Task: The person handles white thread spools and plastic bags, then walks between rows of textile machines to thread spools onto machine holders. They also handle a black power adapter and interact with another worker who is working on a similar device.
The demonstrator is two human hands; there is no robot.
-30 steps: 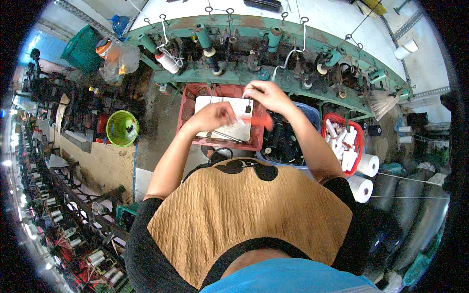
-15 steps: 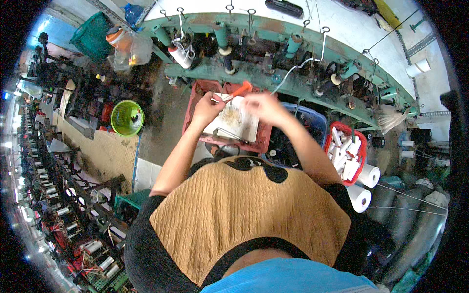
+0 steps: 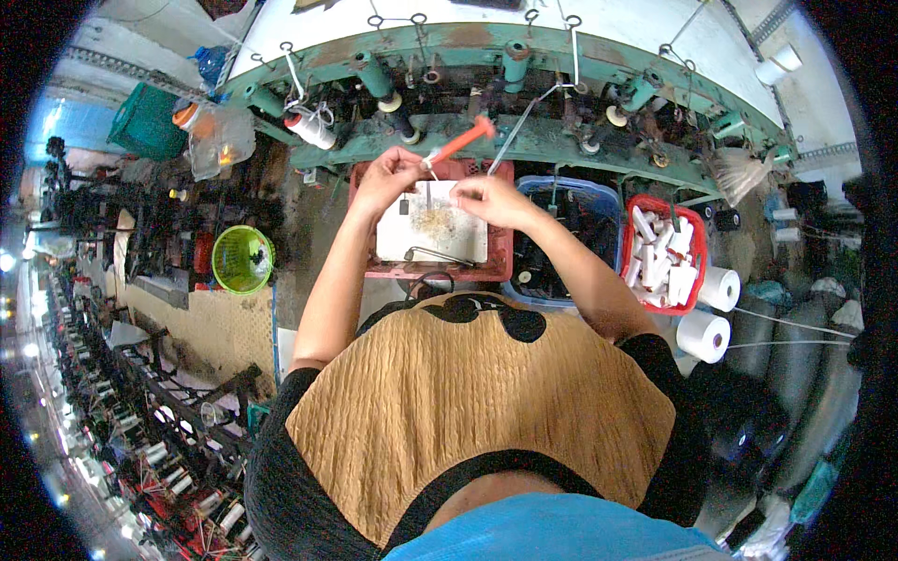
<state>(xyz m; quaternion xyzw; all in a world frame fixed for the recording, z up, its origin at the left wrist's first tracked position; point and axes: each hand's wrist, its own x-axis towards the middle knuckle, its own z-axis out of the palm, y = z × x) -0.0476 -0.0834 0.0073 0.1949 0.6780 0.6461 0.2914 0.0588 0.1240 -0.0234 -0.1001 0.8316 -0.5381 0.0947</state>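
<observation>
My left hand [image 3: 391,179] is closed, its fingertips pinching the lower end of an orange-red stick-like bobbin [image 3: 460,142]. White thread or cord shows at that end, and the bobbin's flared tip points up and right toward the machine frame. Close by on the right, my right hand [image 3: 491,200] has its fingers bent together. A pale cord [image 3: 526,117] runs from near this hand up to a wire guide; what its fingertips hold is too small to make out. Below both hands lies a stained white board [image 3: 398,238] on a red crate [image 3: 365,266], with a metal rod-like tool [image 3: 440,253] on it.
A green machine frame [image 3: 449,131] with spindles spans the far side. To the right stand a blue crate [image 3: 613,220], a red basket [image 3: 697,271] of white bobbins and white thread rolls [image 3: 703,337]. A lime-green basket [image 3: 241,259] is on the left.
The orange-red bobbin now points higher, above the board. My right hand has come lower, and its motion blur is gone. The whole view has shifted slightly.
</observation>
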